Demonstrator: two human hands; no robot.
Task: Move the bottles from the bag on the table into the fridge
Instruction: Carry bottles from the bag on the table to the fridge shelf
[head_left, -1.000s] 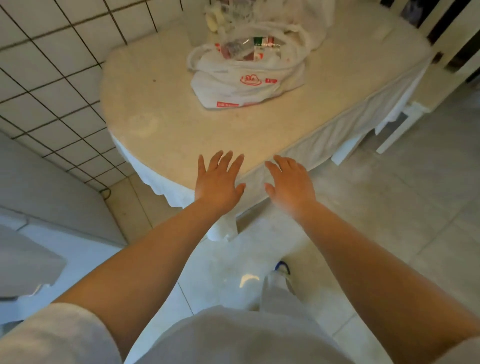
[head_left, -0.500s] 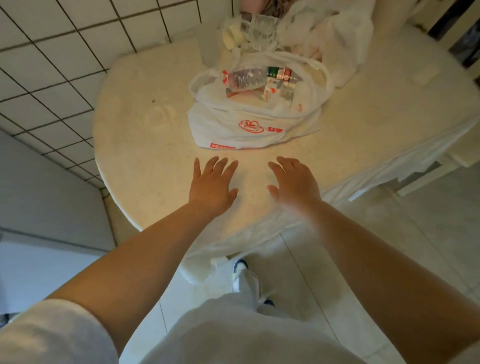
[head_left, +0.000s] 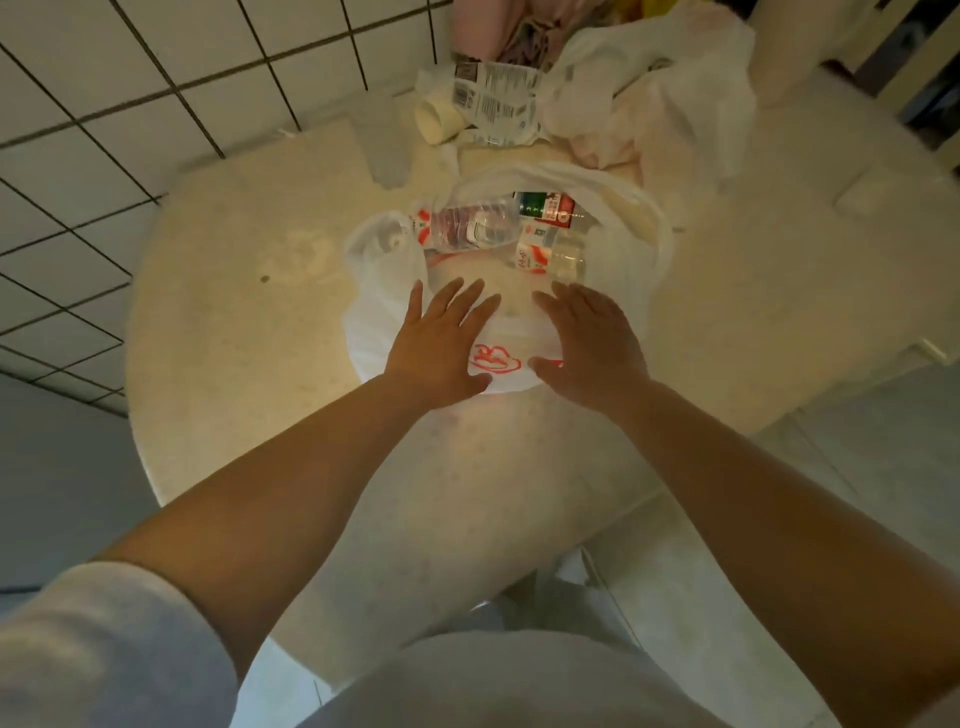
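On the tabletop (head_left: 218, 364) sits the white bag (head_left: 374, 291) with red print, and I use it as my landmark. Its mouth faces away from me and lies wide open. Inside the mouth I see a clear bottle (head_left: 470, 228) lying on its side, a small bottle (head_left: 558, 254) with a red and white label just beside it, and a green and red carton (head_left: 545, 208) behind them. My left hand (head_left: 441, 348) is over the near part of the bag, and my right hand (head_left: 592, 353) is next to it, over the same near part. The fingers (head_left: 462, 299) of both hands are straight and spread out, and they hold nothing. I cannot tell if my palms press on the bag or just float above it. No bottle is out of the bag yet, so I think I am at the very start: the reach for the first bottle. Next, I think I should slide a hand past the near edge into the mouth and curl it round the clear bottle, since it lies closest to the front. Behind the bag are a second white bag (head_left: 649, 88) and some crumpled wrappers (head_left: 493, 98). I see no fridge from this spot.
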